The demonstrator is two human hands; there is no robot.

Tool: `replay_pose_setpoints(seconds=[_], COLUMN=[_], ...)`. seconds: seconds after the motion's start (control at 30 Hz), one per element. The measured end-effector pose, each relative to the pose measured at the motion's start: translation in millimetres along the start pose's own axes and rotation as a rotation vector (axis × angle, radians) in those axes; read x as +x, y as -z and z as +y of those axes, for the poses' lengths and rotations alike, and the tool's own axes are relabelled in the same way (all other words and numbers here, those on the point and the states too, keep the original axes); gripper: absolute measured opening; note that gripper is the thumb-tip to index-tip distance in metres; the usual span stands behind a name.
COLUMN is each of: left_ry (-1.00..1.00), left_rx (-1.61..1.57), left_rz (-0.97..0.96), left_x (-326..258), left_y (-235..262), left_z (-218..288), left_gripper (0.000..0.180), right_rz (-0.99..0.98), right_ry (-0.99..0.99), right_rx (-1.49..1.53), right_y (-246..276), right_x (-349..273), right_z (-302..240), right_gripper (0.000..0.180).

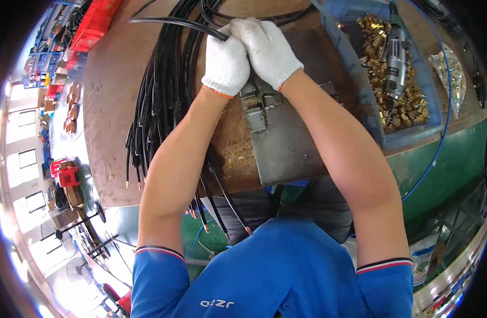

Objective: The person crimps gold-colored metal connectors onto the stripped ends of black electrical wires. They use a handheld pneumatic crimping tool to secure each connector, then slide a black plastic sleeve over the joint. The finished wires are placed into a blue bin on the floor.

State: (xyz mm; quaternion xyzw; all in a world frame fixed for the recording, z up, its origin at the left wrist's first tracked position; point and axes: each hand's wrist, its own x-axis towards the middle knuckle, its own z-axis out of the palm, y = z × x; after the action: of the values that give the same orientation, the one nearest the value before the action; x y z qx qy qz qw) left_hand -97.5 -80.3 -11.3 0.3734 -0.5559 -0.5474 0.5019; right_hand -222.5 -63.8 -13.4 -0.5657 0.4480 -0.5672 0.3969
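Observation:
White knit gloves cover both my hands, which meet at the far middle of the workbench. My left hand [226, 62] is closed around a black cable [185, 24] that runs out from its thumb side toward the left. Pressed against it, my right hand [271, 52] is also closed; its fingers overlap the left ones and hide whatever they grip. Just nearer than the gloves, a small metal clamp fixture [258, 108] sits on a grey steel plate [286, 153]. A thick bundle of black cables [161, 90] with copper-coloured ends lies left of my hands.
A blue plastic bin [354, 69] of brass fittings [407, 114] stands at the right, with a power tool [396, 61] lying on top. Beyond it are a clear bag [449, 77] of parts and a blue hose [442, 138]. A red crate [95, 26] stands at far left.

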Motion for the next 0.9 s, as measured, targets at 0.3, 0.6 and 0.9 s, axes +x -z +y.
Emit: replay_pose_setpoints(seconds=[0.3,0.6,0.9], left_ry=[-0.051,0.339,0.534], left_rx=[-0.014,-0.215,-0.766], left_rz=[0.097,0.261,0.187], left_x=[-0.5,-60.8,-131.5], left_y=[-10.8,26.6,5.2], left_z=[4.5,61.5,74.2], left_gripper=[0.023,0.072,0.088], right_rz=[0.02,0.283,-0.081], right_ry=[-0.013,-0.196,0.15], right_rx=[-0.035,0.107,-0.117], right_y=[-4.4,28.6,-3.0], right_x=[-0.8,-67.9,-138.8], right_z=[-5.3,-59.3,-110.7], right_gripper=[0.061,0.059,0.052])
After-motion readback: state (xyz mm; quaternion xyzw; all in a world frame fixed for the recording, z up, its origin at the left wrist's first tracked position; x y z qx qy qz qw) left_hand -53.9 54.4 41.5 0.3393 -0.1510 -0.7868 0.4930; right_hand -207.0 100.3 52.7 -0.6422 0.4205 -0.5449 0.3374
